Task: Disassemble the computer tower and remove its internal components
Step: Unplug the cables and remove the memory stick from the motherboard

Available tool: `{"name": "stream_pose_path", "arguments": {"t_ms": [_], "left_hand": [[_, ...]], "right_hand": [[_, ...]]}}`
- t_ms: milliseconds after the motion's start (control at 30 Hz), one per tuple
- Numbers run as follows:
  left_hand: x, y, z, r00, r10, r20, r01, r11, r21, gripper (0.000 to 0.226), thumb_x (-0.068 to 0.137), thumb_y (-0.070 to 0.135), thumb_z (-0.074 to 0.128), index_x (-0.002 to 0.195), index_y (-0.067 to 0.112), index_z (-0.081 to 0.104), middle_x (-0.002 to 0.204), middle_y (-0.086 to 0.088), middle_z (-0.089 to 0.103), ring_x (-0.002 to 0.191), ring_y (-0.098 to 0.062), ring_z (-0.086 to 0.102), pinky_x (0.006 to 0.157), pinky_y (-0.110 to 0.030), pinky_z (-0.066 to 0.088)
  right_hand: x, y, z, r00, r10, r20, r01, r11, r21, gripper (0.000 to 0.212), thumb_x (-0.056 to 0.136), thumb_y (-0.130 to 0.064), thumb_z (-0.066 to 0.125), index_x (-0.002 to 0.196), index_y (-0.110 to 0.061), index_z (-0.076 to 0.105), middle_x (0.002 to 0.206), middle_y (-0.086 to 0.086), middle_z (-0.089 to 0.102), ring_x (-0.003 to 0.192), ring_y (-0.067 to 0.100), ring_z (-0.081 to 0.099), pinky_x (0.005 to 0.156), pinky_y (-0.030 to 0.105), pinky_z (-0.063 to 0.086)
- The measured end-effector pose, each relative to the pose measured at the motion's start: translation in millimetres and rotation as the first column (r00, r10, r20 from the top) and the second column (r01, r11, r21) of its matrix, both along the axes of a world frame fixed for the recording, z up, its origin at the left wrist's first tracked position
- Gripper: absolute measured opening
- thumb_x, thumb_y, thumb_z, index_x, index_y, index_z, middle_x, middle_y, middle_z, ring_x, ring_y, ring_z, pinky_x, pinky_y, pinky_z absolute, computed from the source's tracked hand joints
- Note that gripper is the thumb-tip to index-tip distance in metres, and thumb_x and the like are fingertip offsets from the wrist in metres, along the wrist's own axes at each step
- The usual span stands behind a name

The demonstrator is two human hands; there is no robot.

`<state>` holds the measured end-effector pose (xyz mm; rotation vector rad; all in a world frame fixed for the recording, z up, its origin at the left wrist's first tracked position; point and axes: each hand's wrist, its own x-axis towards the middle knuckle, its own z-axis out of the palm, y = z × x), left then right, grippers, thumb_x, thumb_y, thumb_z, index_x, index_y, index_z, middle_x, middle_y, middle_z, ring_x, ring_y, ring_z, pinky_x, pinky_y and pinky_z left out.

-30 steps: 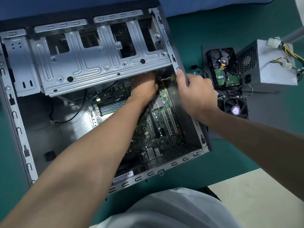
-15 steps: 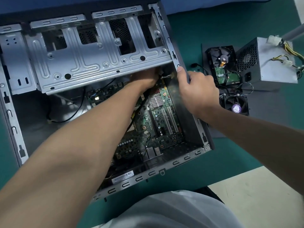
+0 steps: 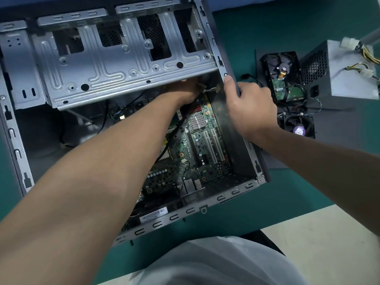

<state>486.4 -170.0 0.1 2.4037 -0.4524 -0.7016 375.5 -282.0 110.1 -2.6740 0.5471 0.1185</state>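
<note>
The open computer tower [image 3: 242, 194] lies on its side on a green mat. Its grey drive cage [image 3: 127, 64] spans the top. A green motherboard [image 3: 203, 145] sits in the floor of the case. My left hand [image 3: 185, 91] reaches deep under the cage's lower edge, fingers hidden near thin wires [image 3: 209, 89]. Whether it holds anything is not visible. My right hand [image 3: 248, 108] grips the case's right side wall, thumb on the top rail.
Right of the case lie a bare hard drive [image 3: 281, 77], a grey power supply [image 3: 345, 73] with its cable bundle, and a small black fan [image 3: 298, 128]. A black cable [image 3: 102, 120] loops in the case's left bay. The mat's edge and pale floor are at lower right.
My left hand has pushed further under the drive cage, so less of it shows. The right hand stays on the case wall. The camera view has shifted slightly.
</note>
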Motion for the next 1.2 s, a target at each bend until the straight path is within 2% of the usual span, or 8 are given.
{"name": "stream_pose_path", "arguments": {"t_ms": [200, 500, 600, 700, 767, 867, 1033, 1200], "left_hand": [[-2.3, -4.3, -3.3, 0.984, 0.130, 0.120, -0.127, 0.991, -0.032, 0.028, 0.100, 0.026, 0.042, 0.123, 0.018, 0.054, 0.124, -0.009, 0.055, 0.113, -0.029, 0.050, 0.084, -0.029, 0.035], [-11.9, -1.0, 14.7, 0.965, 0.227, 0.133, -0.218, 0.973, -0.079, 0.021, 0.098, 0.025, 0.043, 0.117, 0.022, 0.053, 0.113, -0.001, 0.054, 0.105, -0.018, 0.048, 0.084, -0.026, 0.032], [-41.7, 13.7, 27.0, 0.989, 0.124, 0.080, -0.130, 0.989, 0.068, 0.025, 0.098, 0.027, 0.044, 0.121, 0.015, 0.045, 0.096, -0.006, 0.054, 0.094, -0.027, 0.056, 0.078, -0.036, 0.040], [-78.9, 36.8, 35.9, 0.971, 0.083, 0.224, -0.124, 0.977, 0.175, 0.041, 0.099, 0.044, 0.044, 0.126, 0.012, 0.044, 0.077, 0.002, 0.052, 0.067, -0.019, 0.049, 0.072, -0.041, 0.045], [-102.9, 55.3, 37.0, 0.966, 0.051, 0.253, -0.113, 0.964, 0.239, 0.053, 0.098, 0.051, 0.039, 0.132, 0.011, 0.042, 0.108, -0.008, 0.063, 0.093, -0.025, 0.056, 0.090, -0.042, 0.042], [-129.2, 82.5, 41.5, 0.987, 0.043, 0.153, -0.091, 0.943, 0.320, 0.068, 0.097, 0.059, 0.027, 0.149, 0.014, 0.026, 0.152, -0.009, 0.034, 0.141, -0.027, 0.028, 0.116, -0.040, 0.016], [-142.5, 110.5, 54.8, 0.991, 0.105, 0.079, -0.125, 0.932, 0.340, 0.064, 0.098, 0.060, 0.020, 0.138, 0.018, 0.047, 0.160, -0.007, 0.014, 0.148, -0.022, 0.007, 0.118, -0.040, 0.007], [-156.9, 144.3, 60.2, 0.963, 0.261, 0.067, -0.268, 0.895, 0.356, 0.060, 0.100, 0.048, 0.039, 0.148, 0.014, 0.032, 0.161, -0.004, 0.012, 0.148, -0.018, 0.006, 0.118, -0.037, 0.009]], "right_hand": [[0.7, -0.1, -0.7, 1.000, 0.011, -0.005, -0.011, 1.000, 0.001, 0.054, 0.092, -0.061, 0.021, 0.057, -0.022, 0.033, 0.064, 0.003, 0.049, 0.066, 0.030, 0.051, 0.065, 0.039, 0.044], [0.7, -0.9, -0.3, 0.999, 0.033, 0.001, -0.033, 0.999, -0.010, 0.052, 0.092, -0.060, 0.019, 0.057, -0.024, 0.031, 0.065, 0.003, 0.050, 0.068, 0.030, 0.052, 0.068, 0.042, 0.047], [0.6, -0.2, 0.8, 0.999, 0.038, 0.005, -0.038, 0.999, -0.026, 0.054, 0.093, -0.060, 0.018, 0.058, -0.022, 0.035, 0.070, 0.006, 0.055, 0.071, 0.032, 0.053, 0.071, 0.044, 0.047], [0.7, -0.8, -0.2, 0.999, 0.033, 0.004, -0.033, 0.998, -0.061, 0.058, 0.092, -0.061, 0.016, 0.064, -0.018, 0.044, 0.074, 0.010, 0.058, 0.073, 0.034, 0.053, 0.072, 0.044, 0.046], [0.1, -0.9, -0.9, 0.999, 0.048, 0.021, -0.046, 0.995, -0.089, 0.061, 0.093, -0.060, 0.016, 0.066, -0.016, 0.048, 0.068, 0.008, 0.055, 0.066, 0.032, 0.051, 0.067, 0.041, 0.043], [-0.9, -0.6, -0.9, 0.997, 0.067, 0.044, -0.061, 0.990, -0.124, 0.063, 0.094, -0.058, 0.016, 0.065, -0.015, 0.051, 0.060, 0.004, 0.047, 0.056, 0.027, 0.044, 0.062, 0.038, 0.038], [-3.3, 2.6, 1.0, 0.989, 0.093, 0.114, -0.072, 0.981, -0.180, 0.056, 0.096, -0.052, 0.019, 0.080, -0.011, 0.053, 0.069, 0.009, 0.049, 0.063, 0.029, 0.043, 0.061, 0.037, 0.035], [-11.9, 8.7, 8.6, 0.923, 0.269, 0.274, -0.178, 0.932, -0.316, 0.031, 0.093, -0.023, 0.047, 0.116, -0.001, 0.049, 0.107, 0.021, 0.055, 0.092, 0.035, 0.050, 0.065, 0.044, 0.045]]}}
